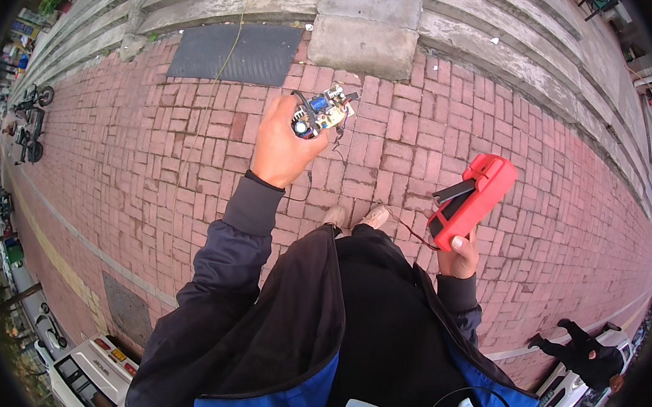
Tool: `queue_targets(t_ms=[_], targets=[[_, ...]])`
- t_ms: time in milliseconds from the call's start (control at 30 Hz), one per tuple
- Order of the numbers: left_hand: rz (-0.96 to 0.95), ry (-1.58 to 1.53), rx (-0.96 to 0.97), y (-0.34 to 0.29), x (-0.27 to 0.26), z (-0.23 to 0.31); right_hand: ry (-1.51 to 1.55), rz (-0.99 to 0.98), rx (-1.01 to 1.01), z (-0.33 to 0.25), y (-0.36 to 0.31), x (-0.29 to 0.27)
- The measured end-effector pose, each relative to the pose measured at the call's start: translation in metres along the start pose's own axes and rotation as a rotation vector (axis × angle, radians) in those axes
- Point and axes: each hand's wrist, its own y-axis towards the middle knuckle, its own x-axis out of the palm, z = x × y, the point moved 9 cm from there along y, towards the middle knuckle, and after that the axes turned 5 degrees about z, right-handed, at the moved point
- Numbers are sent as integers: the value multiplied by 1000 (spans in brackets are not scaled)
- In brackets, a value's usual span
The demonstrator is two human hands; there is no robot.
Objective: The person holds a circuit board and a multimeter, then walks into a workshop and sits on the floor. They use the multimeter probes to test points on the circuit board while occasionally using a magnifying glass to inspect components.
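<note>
My left hand (281, 144) is stretched out ahead, its fingers closed round the near end of a small circuit board (328, 110). The board carries a blue component, a round capacitor and pale connectors, and thin dark wires hang from it. Lower and to the right, my right hand (460, 258) grips the bottom end of what looks like a red multimeter (485, 197). A dark flap stands out from the meter's left side, and its display is not visible. A dark red lead (412, 231) loops from its lower end toward my feet. The two hands are well apart.
Red brick paving (383, 145) lies below, with my shoes (375, 215) on it. Ahead are a black mat (236, 55), a concrete ramp (365, 40) and long stone steps (498, 60). A motorcycle (31, 123) and white van (92, 390) stand left; a person (587, 355) is lower right.
</note>
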Motion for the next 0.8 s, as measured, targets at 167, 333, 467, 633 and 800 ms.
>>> queue_targets(t_ms=[167,333,467,633,800], targets=[[-23,9,-11,0,1,0,-4,0,3,1,0,-2],[-66,30,-35,-1,3,-3,-2,-8,6,0,0,1],[-51,29,-19,-1,3,-2,10,14,11,-5,-1,9],[-23,11,27,0,2,3,30,68,28,-10,-3,16],[-45,-34,6,-2,3,5,25,64,33,-10,-3,17]])
